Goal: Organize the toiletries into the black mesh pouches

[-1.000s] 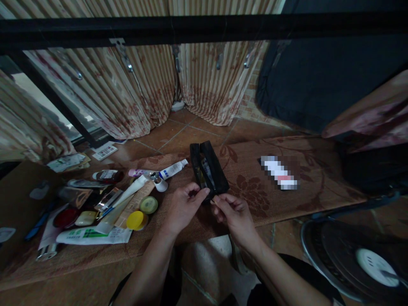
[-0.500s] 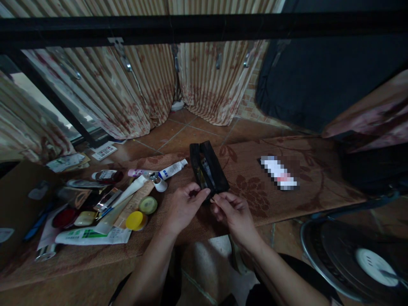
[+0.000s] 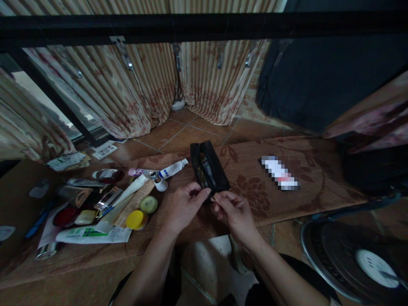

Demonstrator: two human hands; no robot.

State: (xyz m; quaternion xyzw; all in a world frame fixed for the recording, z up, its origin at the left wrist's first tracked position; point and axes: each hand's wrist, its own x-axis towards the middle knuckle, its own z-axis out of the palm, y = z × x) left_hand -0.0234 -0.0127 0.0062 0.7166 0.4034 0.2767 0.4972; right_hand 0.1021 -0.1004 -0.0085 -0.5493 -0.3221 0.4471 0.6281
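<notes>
A black zippered pouch lies on the brown patterned cloth with its top slit gaping, and some items show dimly inside. My left hand pinches the pouch's near left edge between thumb and fingers. At the near end, my right hand has thumb and forefinger closed on a small part by the opening, which looks like the zipper pull. Left of the pouch lie a white and blue tube, a white-bodied bottle, a green-lidded jar and a yellow-lidded jar.
More tubes and jars, including a green and white tube, spread leftward to a cardboard box. A pixelated phone-like object lies to the right. A round dark-topped object with a metal rim stands at lower right. Curtains hang behind.
Hardly anything differs. Both hands keep their grip at the pouch's near end, and the view has shifted very slightly.
</notes>
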